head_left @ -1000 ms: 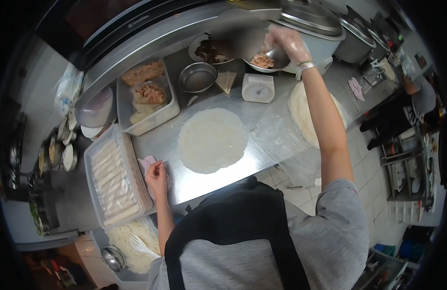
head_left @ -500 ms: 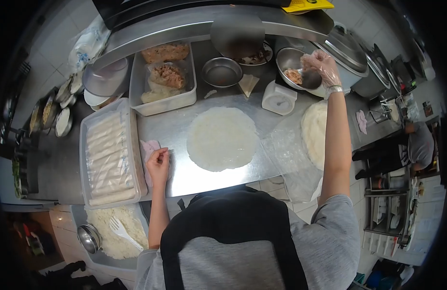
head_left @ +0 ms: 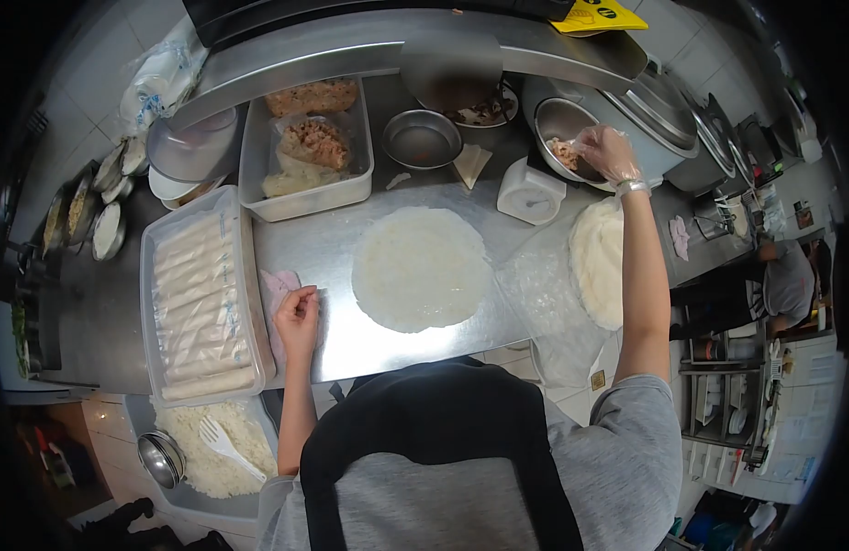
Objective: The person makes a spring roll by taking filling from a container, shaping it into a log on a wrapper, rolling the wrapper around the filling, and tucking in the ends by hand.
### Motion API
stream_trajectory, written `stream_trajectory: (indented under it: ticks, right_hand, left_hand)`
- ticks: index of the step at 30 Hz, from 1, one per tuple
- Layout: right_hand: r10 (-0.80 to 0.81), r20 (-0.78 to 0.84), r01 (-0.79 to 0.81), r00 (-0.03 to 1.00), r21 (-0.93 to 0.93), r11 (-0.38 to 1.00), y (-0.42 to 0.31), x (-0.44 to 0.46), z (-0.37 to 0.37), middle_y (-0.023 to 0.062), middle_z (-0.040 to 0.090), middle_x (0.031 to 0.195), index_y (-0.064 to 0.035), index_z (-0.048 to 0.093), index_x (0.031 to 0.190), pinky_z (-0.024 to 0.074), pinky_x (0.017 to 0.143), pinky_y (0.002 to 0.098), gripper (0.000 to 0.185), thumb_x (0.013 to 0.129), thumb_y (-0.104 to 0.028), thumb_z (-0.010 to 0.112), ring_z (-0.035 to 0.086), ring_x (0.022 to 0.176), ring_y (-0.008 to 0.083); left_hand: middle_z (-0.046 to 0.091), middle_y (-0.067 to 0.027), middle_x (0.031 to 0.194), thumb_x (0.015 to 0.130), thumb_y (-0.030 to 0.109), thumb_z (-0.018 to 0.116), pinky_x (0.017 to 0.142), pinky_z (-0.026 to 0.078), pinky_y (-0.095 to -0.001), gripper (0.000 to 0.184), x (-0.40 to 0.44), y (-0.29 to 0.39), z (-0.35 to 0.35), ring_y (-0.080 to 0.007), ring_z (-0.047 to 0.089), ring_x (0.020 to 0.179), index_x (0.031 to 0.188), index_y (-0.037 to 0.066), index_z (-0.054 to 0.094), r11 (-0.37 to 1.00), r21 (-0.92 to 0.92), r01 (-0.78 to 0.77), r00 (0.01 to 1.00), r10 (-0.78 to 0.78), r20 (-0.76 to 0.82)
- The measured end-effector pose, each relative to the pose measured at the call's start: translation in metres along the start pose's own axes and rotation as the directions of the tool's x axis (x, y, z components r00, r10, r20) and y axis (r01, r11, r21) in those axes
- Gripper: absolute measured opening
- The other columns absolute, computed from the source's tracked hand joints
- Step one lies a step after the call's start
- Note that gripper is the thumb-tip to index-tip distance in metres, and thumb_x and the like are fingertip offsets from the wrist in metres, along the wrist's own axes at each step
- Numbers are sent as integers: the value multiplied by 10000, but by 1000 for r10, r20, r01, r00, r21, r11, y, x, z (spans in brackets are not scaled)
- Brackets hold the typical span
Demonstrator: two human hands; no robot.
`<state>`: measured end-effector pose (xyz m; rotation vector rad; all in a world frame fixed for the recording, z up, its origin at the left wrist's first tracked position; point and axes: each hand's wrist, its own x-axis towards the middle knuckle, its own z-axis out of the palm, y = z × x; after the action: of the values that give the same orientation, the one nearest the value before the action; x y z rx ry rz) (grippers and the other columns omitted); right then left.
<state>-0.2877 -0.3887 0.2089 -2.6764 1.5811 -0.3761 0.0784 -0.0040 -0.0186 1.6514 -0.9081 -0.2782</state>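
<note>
A steel surface (head_left: 94, 317) spans the frame. At left lies a clear plastic tray (head_left: 152, 303) filled with pale wrapped rolls (head_left: 200, 308); a deep tub (head_left: 323, 208) of filling sits at upper left of centre. The round thin sheet (head_left: 422, 268) lies flat at the middle, and a pale round stack (head_left: 594, 262) shows at right, partly behind the forearm. At upper right stands the steel bowl (head_left: 557, 110), with the gloved right hand (head_left: 608, 154) reaching into it, fingers bunched beside the filling (head_left: 563, 152); I cannot tell whether they grip any. The bare left hand (head_left: 297, 317), left of centre, is curled narrow beside a pink cloth (head_left: 279, 283). The white scale (head_left: 532, 195) stands just below the bowl.
</note>
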Motion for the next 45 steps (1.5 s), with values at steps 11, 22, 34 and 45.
stream_trajectory:
  ticks: [11, 22, 34, 45]
  right_hand:
    - [-14, -142, 75, 990, 437, 897, -1, -14, -40, 74, 648, 833, -3, 651, 978, 472, 674, 318, 251, 858, -224, 652, 599, 733, 178]
    - [-436, 52, 56, 898, 972, 229, -182, 10, 33, 84, 665, 925, 10, 638, 974, 520, 706, 252, 160, 862, -104, 631, 638, 786, 135]
    - [-501, -80, 484, 862, 422, 766, -350, 182, 246, 114, 625, 838, -6, 607, 868, 452, 686, 381, 286, 736, -241, 702, 592, 755, 230]
    - [-468, 2, 468, 884, -20, 883, -338, 210, 277, 109, 682, 1075, -86, 680, 1090, 490, 874, 398, 442, 781, -400, 647, 650, 970, 299]
  left_hand:
    - [616, -16, 742, 825, 9, 651, 544, 409, -206, 107, 0, 0, -1, -65, 497, 610, 918, -11, 700, 1000, 19, 15, 1000, -16, 9]
    - [638, -49, 740, 784, 42, 682, 540, 438, -224, 130, -1, 6, -1, -88, 547, 592, 908, 16, 706, 999, 52, 16, 999, -14, -44]
    - [608, -42, 741, 789, 40, 677, 529, 440, -237, 167, 0, 12, -6, -94, 537, 571, 953, 19, 686, 998, -23, 51, 999, -51, 7]
    - [603, -106, 985, 795, 100, 653, 804, 464, -364, 231, 124, 89, 15, -284, 565, 933, 1019, 46, 666, 985, 116, -125, 982, 139, -125]
